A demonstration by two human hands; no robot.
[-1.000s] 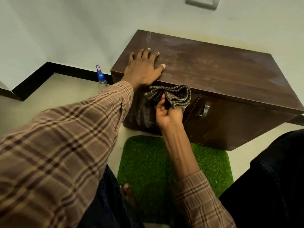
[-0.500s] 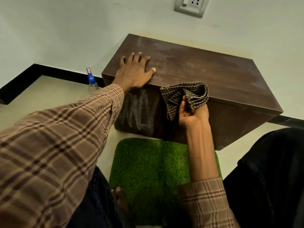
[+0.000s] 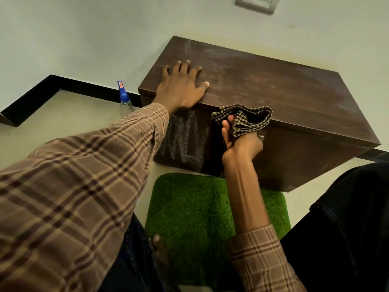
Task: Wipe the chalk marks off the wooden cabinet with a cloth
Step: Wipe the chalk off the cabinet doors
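Note:
A low dark-brown wooden cabinet (image 3: 284, 95) stands against the wall. White chalk marks (image 3: 185, 138) cover the left part of its front face. My left hand (image 3: 181, 87) lies flat, fingers spread, on the cabinet's top near its left front corner. My right hand (image 3: 240, 142) holds a bunched checked cloth (image 3: 246, 119) against the front, just under the top's edge and to the right of the chalk marks. Faint chalky smears show on the top surface.
A green artificial-grass mat (image 3: 195, 209) lies on the floor in front of the cabinet, with my bare toes (image 3: 157, 243) at its near edge. A spray bottle with a blue head (image 3: 124, 100) stands left of the cabinet by the black skirting. A wall socket (image 3: 256, 3) is above.
My right hand with the cloth swung right along the cabinet front, then came back a little toward the chalk marks. The left hand stayed flat on the top. The camera view shifted.

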